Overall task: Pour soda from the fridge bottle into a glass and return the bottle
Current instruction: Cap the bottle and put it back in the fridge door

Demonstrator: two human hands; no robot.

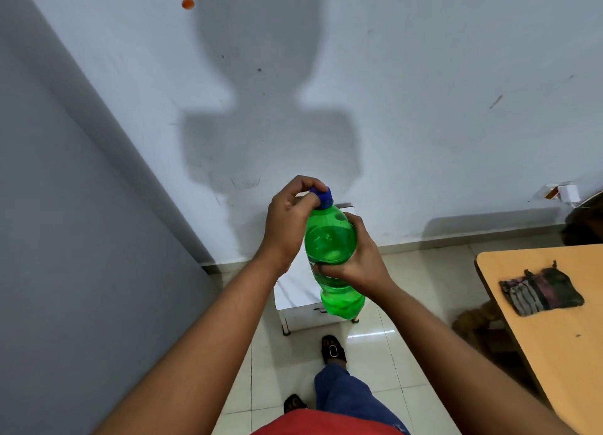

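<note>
The left hand [288, 221] has its grip closed on the blue cap [323, 196], thumb and fingertips pinched around it from the left side. The right hand [354, 255] has its grip wrapped around the middle of the green bottle [329, 238], fingers curled across the front and the palm behind. The bottle is held in the air in front of the body, tilted a little with the cap leaning away from the person, well clear of the floor and of the white stool [300, 291] that stands below it against the wall.

By the look of it the step in hand is working the cap, though whether it is being loosened or tightened cannot be told. No glass is in view. If the cap is coming off, the next move calls for a steady hold from the right hand while the left twists, slowly, as soda may fizz.

Both forearms reach forward and converge on the bottle, the left wrist bent upward toward the cap, the right wrist fairly straight. Off to the right of the bottle, a tabletop [554, 336] carries a folded dark cloth [540, 292].
</note>
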